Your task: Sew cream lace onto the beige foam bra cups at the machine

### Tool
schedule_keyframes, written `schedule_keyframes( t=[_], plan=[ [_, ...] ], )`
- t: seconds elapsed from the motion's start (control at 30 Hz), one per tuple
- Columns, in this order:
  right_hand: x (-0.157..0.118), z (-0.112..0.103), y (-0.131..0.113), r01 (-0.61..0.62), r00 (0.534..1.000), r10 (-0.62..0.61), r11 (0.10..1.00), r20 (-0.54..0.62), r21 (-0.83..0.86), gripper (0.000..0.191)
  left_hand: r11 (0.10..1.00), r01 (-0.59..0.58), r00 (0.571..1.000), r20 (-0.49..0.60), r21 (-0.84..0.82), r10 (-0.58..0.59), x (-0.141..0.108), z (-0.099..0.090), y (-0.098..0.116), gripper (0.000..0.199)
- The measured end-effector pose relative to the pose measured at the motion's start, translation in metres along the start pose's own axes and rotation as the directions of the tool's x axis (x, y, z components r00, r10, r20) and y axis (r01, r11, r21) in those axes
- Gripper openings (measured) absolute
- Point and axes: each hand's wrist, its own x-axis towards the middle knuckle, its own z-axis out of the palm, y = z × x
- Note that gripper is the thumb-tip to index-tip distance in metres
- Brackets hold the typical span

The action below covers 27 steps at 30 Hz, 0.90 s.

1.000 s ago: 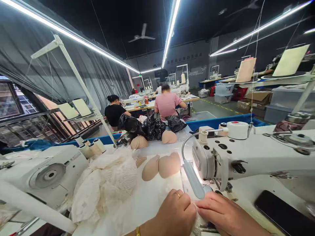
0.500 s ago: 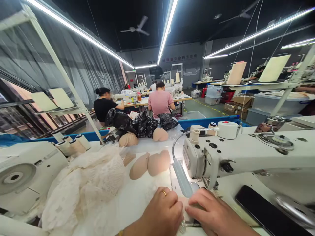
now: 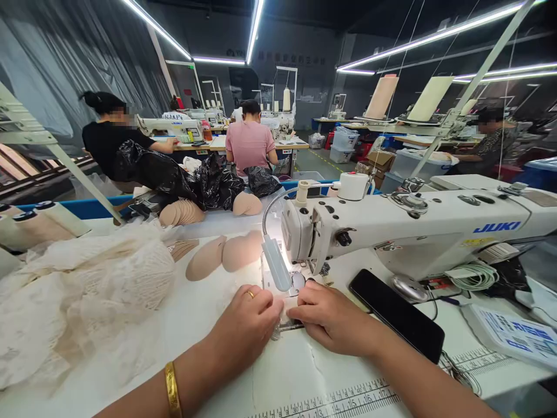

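My left hand [image 3: 250, 319] has its fingers closed on a small piece of pale, sheer fabric [image 3: 285, 316] at the front of the sewing machine's needle area. From the other side, my right hand [image 3: 328, 316] pinches at the same fabric with bent fingers. Most of the fabric is hidden under both hands. Just beyond my fingertips is the head of the white sewing machine [image 3: 300, 232]. A grey lamp [image 3: 276, 264] on a bendy neck hangs over the needle area and shines on it. Beige moulded cups [image 3: 206, 258] lie on the table past my left hand.
Cream lace fabric [image 3: 108, 278] is heaped on the left. A black phone [image 3: 398, 313] lies beside my right forearm, with a white box [image 3: 513, 331] farther right. A printed ruler [image 3: 331, 406] runs along the front edge. Black plastic bags [image 3: 217, 183] and people at other machines are beyond.
The view has turned right and down, showing more of the machine, the ruler and my forearms. Both hands remain together at the fabric, with little visible change in grip.
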Motion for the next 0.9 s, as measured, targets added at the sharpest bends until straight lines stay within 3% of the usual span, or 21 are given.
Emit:
schedule_keyframes(
  t=[0.43,0.7,0.9],
  plan=[
    [0.000,0.004,-0.002,0.031,0.999,-0.029,0.997,-0.029,0.067,0.041,0.992,0.067,0.998,0.018,-0.111,-0.066,-0.005,0.001,-0.005,0.030],
    [-0.001,0.003,-0.002,0.039,0.999,-0.037,0.994,-0.021,0.107,0.038,0.986,-0.087,0.995,-0.059,-0.141,0.079,-0.001,-0.002,-0.006,0.022],
    [0.002,0.005,-0.003,-0.064,0.997,0.068,0.995,-0.044,0.081,0.029,0.976,-0.068,0.994,-0.100,-0.205,0.049,-0.003,0.004,-0.011,0.017]
  ],
)
